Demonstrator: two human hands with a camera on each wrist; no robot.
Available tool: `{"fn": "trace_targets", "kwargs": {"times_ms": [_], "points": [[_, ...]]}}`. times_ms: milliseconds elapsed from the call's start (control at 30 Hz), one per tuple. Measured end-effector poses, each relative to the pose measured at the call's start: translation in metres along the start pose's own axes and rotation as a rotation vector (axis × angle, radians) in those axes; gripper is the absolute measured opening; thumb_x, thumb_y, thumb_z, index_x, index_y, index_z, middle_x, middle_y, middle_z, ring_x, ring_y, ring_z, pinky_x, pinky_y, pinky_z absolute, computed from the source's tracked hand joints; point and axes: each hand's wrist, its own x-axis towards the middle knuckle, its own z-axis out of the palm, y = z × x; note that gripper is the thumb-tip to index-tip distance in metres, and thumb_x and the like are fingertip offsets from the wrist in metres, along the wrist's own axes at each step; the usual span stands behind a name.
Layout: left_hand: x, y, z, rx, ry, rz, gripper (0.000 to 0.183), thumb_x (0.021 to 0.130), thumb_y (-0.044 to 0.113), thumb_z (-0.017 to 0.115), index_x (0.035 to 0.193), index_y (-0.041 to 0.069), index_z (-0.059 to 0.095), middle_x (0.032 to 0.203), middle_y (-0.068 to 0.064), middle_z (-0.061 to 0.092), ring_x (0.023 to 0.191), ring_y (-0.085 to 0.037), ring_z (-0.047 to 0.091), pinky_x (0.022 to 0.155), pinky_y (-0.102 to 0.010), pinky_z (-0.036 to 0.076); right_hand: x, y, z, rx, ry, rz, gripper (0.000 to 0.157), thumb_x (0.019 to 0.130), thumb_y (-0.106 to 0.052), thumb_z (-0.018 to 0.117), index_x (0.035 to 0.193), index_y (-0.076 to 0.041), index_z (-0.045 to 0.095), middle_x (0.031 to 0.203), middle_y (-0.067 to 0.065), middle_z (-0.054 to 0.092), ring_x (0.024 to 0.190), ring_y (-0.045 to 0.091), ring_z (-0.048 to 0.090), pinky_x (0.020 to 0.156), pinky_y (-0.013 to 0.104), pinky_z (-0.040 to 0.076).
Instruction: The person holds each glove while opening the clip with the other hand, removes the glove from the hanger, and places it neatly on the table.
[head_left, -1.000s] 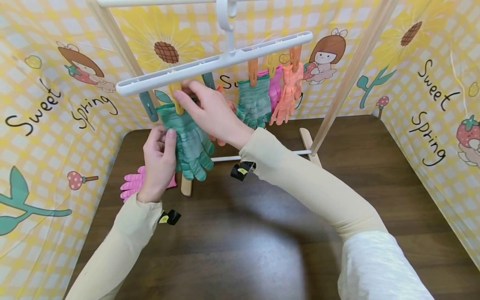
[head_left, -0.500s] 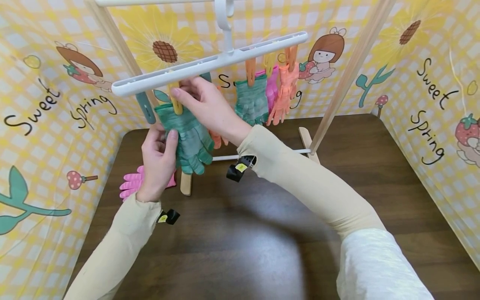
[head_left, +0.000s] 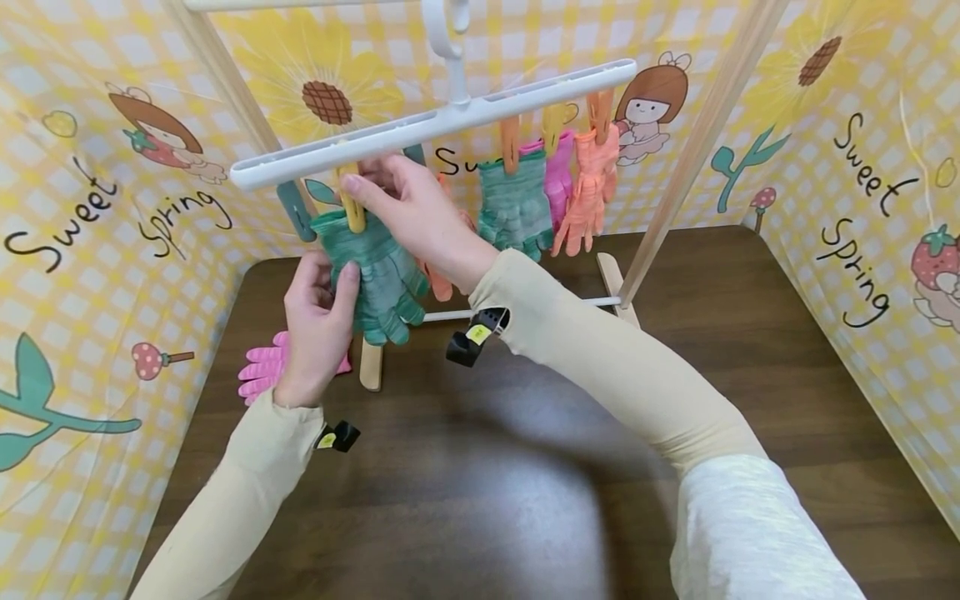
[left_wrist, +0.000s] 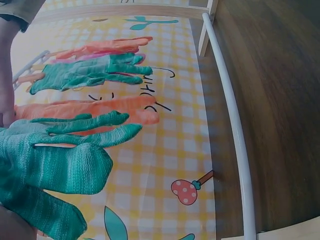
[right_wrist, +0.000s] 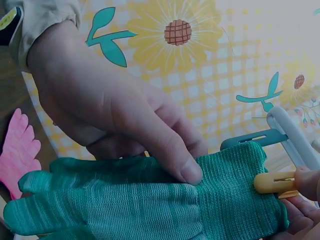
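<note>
In the head view, my left hand [head_left: 318, 321] grips the cuff side of a green knit glove [head_left: 386, 283], its thumb on the front. My right hand [head_left: 420, 208] pinches a yellow clothespin [head_left: 354, 204] under the left arm of a white hanger [head_left: 390, 129]. The right wrist view shows the pin's tip over the edge of the glove's cuff [right_wrist: 232, 185]. An orange glove [left_wrist: 85, 110] hangs behind this green one, partly hidden. Farther right hang another green glove [head_left: 516, 204], a magenta one [head_left: 558, 171] and an orange one [head_left: 592, 187], with pins above them.
A wooden rack with upright posts [head_left: 705, 154] and a white lower rod [head_left: 450, 316] stands on the dark table [head_left: 480, 500]. A pink glove [head_left: 261, 371] lies at the left. A teal clothespin [head_left: 296, 210] hangs bare near the hanger's left end. Printed cloth walls surround the table.
The hanger has swung a little, its right end and hanging gloves ending farther right. The held green glove's fingers have risen slightly. Both hands keep nearly the same place and hold.
</note>
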Motion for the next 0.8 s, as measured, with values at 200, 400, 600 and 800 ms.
{"fn": "trace_targets", "kwargs": {"times_ms": [200, 400, 600, 800], "points": [[0.0, -0.002, 0.001, 0.01, -0.001, 0.012, 0.013, 0.105, 0.012, 0.06, 0.114, 0.005, 0.065, 0.091, 0.001, 0.069, 0.079, -0.008, 0.067, 0.07, -0.02, 0.054, -0.002, -0.001, 0.002, 0.005, 0.036, 0.034, 0.027, 0.107, -0.022, 0.061, 0.129, -0.006, 0.063, 0.121, 0.004, 0.071, 0.112, 0.009, 0.064, 0.094, 0.018, 0.047], [-0.002, -0.001, -0.001, 0.024, -0.022, 0.003, 0.015, 0.105, 0.012, 0.061, 0.118, 0.005, 0.065, 0.094, 0.0, 0.07, 0.079, -0.009, 0.068, 0.07, -0.02, 0.055, -0.002, 0.004, 0.003, -0.002, 0.047, -0.014, 0.025, 0.107, -0.022, 0.06, 0.126, -0.006, 0.063, 0.119, 0.004, 0.072, 0.109, 0.009, 0.065, 0.092, 0.019, 0.049], [-0.008, -0.001, -0.002, 0.053, -0.046, -0.04, 0.02, 0.104, 0.008, 0.06, 0.118, -0.007, 0.061, 0.092, 0.001, 0.07, 0.077, -0.008, 0.068, 0.069, -0.019, 0.054, -0.003, 0.005, 0.002, 0.001, 0.042, -0.053, 0.024, 0.107, -0.021, 0.06, 0.124, -0.004, 0.064, 0.119, 0.007, 0.072, 0.107, 0.012, 0.065, 0.089, 0.022, 0.05], [-0.013, -0.004, -0.003, 0.09, -0.049, -0.051, 0.021, 0.104, 0.004, 0.06, 0.118, -0.012, 0.059, 0.09, 0.004, 0.068, 0.076, -0.007, 0.065, 0.068, -0.018, 0.052, -0.004, 0.004, 0.0, -0.047, 0.033, -0.033, 0.031, 0.106, -0.025, 0.062, 0.132, -0.007, 0.064, 0.127, 0.005, 0.071, 0.112, 0.008, 0.065, 0.092, 0.02, 0.05]]}}
